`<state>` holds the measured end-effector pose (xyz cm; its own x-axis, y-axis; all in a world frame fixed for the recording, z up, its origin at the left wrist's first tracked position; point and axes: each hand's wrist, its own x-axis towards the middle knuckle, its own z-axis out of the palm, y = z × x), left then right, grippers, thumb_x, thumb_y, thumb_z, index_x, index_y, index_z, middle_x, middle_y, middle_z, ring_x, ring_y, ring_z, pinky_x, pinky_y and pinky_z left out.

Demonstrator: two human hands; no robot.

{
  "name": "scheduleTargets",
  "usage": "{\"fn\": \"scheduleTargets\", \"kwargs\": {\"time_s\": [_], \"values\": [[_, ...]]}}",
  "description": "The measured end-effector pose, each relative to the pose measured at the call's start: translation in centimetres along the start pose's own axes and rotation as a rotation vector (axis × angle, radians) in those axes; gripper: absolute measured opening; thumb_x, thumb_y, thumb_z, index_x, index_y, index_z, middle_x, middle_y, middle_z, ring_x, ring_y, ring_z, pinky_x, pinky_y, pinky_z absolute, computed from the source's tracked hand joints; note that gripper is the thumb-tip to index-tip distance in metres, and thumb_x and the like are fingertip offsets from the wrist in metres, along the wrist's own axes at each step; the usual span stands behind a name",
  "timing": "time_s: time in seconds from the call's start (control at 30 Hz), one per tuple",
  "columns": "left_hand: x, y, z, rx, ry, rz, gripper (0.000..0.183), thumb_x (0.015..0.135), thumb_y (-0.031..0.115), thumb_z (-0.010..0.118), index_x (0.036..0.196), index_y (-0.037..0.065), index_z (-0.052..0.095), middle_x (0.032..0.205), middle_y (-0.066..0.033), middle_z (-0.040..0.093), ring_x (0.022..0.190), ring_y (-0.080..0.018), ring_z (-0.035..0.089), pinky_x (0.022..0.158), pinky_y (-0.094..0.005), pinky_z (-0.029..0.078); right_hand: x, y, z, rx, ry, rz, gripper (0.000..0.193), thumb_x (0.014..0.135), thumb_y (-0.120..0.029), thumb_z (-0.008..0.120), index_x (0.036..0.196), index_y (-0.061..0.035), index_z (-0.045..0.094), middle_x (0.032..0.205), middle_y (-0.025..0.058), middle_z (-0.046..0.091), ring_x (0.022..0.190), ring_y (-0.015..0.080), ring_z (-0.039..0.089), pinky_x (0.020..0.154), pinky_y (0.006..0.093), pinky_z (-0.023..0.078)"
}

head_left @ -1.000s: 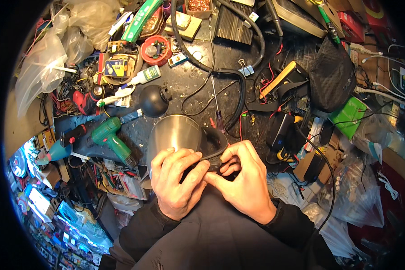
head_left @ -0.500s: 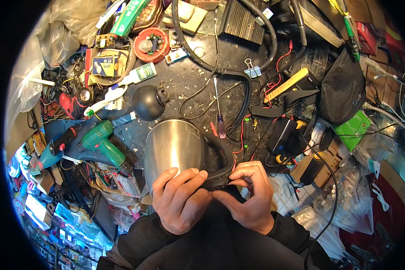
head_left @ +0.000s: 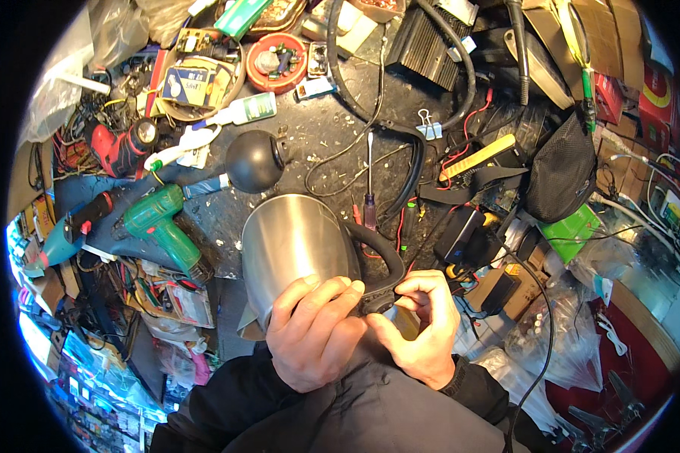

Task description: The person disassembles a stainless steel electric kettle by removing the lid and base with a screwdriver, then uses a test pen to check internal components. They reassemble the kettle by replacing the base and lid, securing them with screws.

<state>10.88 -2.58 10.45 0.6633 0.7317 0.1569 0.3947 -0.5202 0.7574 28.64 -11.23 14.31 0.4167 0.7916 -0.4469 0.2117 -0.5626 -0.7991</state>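
A brushed steel kettle (head_left: pixel 298 241) with a black handle (head_left: pixel 389 260) rests tilted at the near edge of the workbench. The fingers of my left hand (head_left: pixel 317 332) are wrapped over the near end of its steel body. My right hand (head_left: pixel 423 325) is closed, thumb and forefinger at the black near end of the handle; the exact spot of contact is partly hidden. Just beyond the handle lies a screwdriver (head_left: pixel 369 211) with a dark purple grip. Left of it, a round black ball-shaped object (head_left: pixel 254 161) sits beyond the kettle.
A green power drill (head_left: pixel 162 223) and a red tool (head_left: pixel 121 147) lie to the left. A red dish (head_left: pixel 298 78) of small parts stands at the back. On the right are a binder clip (head_left: pixel 429 130), a black mesh pouch (head_left: pixel 559 170), cables and a black adapter (head_left: pixel 461 234).
The whole view has shifted and turned slightly. The kettle has tipped a little in my hands, and my right thumb and forefinger now show farther apart around the handle's end.
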Motion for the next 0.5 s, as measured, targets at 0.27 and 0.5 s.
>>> {"fn": "scheduleTargets", "kwargs": {"time_s": [0.27,0.5], "values": [[-0.5,0.3,0.3,0.009,0.031,0.021,0.017,0.101,0.015,0.071,0.085,0.009,0.069,0.125,-0.0117,0.085,0.123,-0.0258,0.079,0.114,-0.0465,0.056,-0.7,-0.9,-0.5,-0.162,-0.008,0.054,0.054,0.085,-0.006,0.102,0.125,0.0038,0.066,0.124,0.0161,0.066,0.11,0.0236,0.077,0.095,0.0367,0.069],[-0.7,0.6,0.6,0.001,0.048,0.03,0.02,0.103,0.015,0.07,0.083,0.01,0.071,0.121,-0.0109,0.087,0.123,-0.0232,0.08,0.113,-0.0445,0.058,-0.8,-2.0,-0.4,-0.108,0.002,0.221,0.06,0.081,-0.01,0.108,0.12,0.0026,0.064,0.122,0.0127,0.068,0.1,0.019,0.078,0.087,0.033,0.069]]}}
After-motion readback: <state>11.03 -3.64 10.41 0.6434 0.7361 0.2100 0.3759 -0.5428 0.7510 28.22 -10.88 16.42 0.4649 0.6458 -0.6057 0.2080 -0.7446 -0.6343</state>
